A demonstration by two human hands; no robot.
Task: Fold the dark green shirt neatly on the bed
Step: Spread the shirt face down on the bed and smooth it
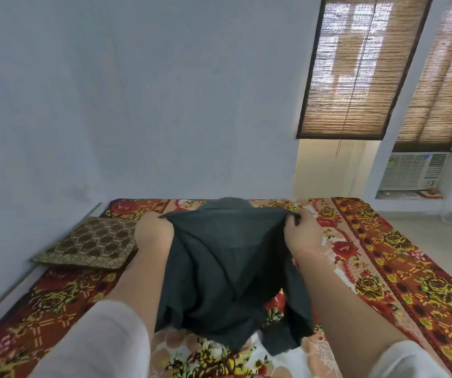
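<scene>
At the left of the frame a brown cushion [91, 245] lies on the bed [382, 268]; just right of it the left hand [152, 231] grips one top corner of the dark green shirt [227, 268], fingers curled into the cloth, and the right hand [301, 233] pinches the other corner. The shirt hangs mid-frame between them, its hem crumpled on the bed, so I judge no fold is made yet and all the folding remains. The cushion crowds the left side; open bed runs rightward to its far edge
</scene>
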